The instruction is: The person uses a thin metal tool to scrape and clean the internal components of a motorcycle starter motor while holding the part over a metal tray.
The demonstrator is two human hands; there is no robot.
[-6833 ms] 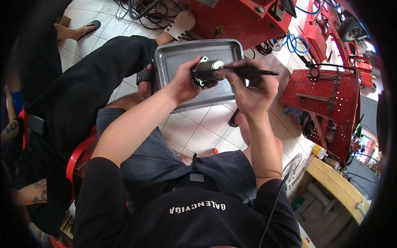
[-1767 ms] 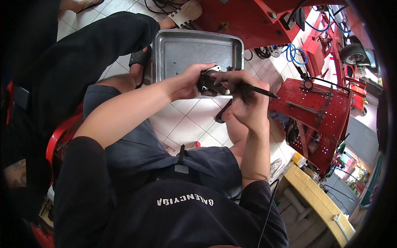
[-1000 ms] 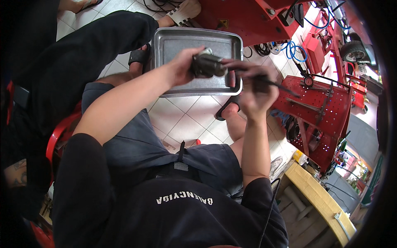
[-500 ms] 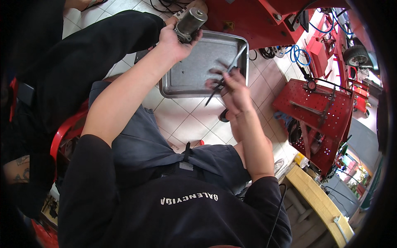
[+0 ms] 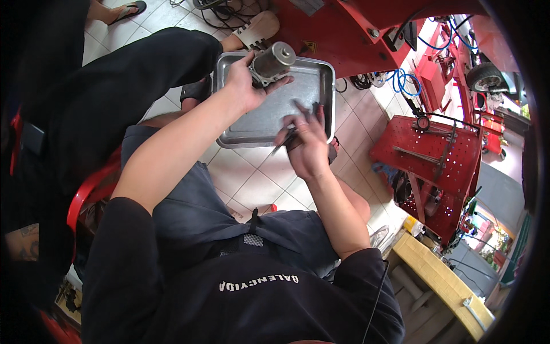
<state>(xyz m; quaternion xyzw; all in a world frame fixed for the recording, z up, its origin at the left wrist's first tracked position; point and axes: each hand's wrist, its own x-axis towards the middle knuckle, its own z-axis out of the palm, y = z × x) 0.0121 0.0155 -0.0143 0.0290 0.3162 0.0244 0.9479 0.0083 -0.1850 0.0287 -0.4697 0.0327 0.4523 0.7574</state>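
My left hand (image 5: 245,87) is wrapped round a grey metal cylinder with a flanged base, which looks like a small electric motor (image 5: 275,61). It is held tilted over the far left part of a shallow metal tray (image 5: 252,127). Over the tray's near right side, my right hand (image 5: 309,146) has bent fingers, smeared by motion. A thin dark tool (image 5: 278,148) pokes out of these fingers toward the lower left. Blur hides its kind and its other end.
Another person's dark-trousered leg (image 5: 154,63) reaches in from the left, with a sandalled foot (image 5: 258,30) beyond the tray. Red machinery (image 5: 344,43) stands behind. On the right are a red perforated stand (image 5: 441,149), blue hoses (image 5: 404,82) and a yellow bench (image 5: 429,269).
The whole view has shifted slightly. My left hand has brought the motor nearer. My right hand has moved left, and the tool's long silver shaft, seen before, no longer shows.
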